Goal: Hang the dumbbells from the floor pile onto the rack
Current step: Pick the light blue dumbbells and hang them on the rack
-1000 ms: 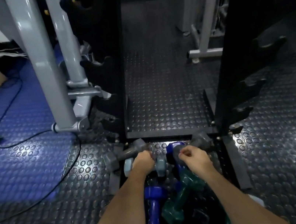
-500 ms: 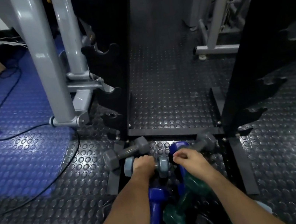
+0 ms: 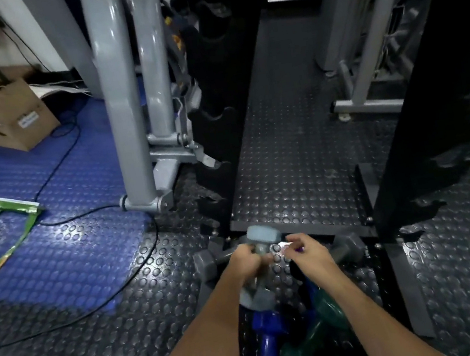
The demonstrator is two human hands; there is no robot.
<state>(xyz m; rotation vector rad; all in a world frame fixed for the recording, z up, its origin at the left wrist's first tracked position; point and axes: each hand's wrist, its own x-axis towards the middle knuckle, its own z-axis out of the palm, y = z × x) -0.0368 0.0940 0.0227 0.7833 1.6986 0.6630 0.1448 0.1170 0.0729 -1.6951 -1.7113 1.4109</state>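
Our left hand (image 3: 245, 260) gripped the handle of a grey dumbbell (image 3: 257, 248), tilted on end just above the floor pile (image 3: 286, 333). At three o'clock, our right hand (image 3: 308, 250) curled; whether it held anything we couldn't tell. The black rack (image 3: 217, 113) stood at twelve.

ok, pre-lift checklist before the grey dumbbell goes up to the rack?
1. Left hand has a full grip on the grey dumbbell handle: ok.
2. Dumbbell clear of the floor pile: ok, far head raised, near head above the blue dumbbell.
3. Right hand free to help: cannot tell, fingers pinch something small and purple.
4. Rack cradles on the left upright free: ok for the lower ones; upper ones too dark.
5. Black cable away from the path: ok, off to the left.
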